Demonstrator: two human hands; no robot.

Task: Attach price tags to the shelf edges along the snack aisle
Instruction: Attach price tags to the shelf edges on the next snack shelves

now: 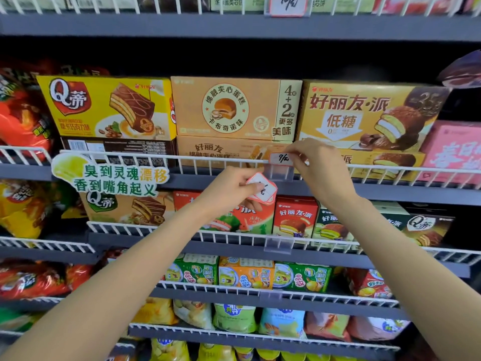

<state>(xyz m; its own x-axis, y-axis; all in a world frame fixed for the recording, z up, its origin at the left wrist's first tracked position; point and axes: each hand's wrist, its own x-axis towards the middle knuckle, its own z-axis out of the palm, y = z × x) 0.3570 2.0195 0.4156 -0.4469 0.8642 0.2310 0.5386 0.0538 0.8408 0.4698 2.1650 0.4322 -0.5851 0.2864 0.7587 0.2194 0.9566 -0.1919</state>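
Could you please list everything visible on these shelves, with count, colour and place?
price tag: one, white with red border, at the wire rail above the clear holder, pinched by the right hand.
spare price tags: small stack, white and red, in the left hand.
clear tag holders: three empty, one per rail, stacked centre; a fourth at the top holds a tag.
yellow cake box: one, upper left.
tan cake box: one, centre.
gold pie box: one, right.
green promo sign: one, left rail.
chip bags: several, red and yellow, far left.
left hand: holds the stack.
right hand: fingers pinch the tag.
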